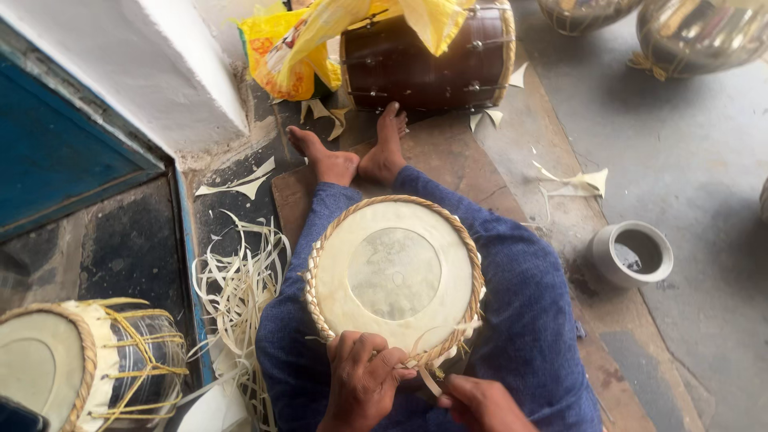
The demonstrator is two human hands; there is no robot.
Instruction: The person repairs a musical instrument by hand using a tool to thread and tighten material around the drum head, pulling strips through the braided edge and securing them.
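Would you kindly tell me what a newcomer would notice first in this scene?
The round drumhead with its braided rim lies in the person's lap, mid-frame. The left hand grips its near edge, the right hand beside it. A dark brown drum lies beyond the feet.

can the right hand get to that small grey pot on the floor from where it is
Probably yes: the right hand sits at the drum head's near rim, and the small grey pot stands on bare floor to its right, nothing between but the person's knee.
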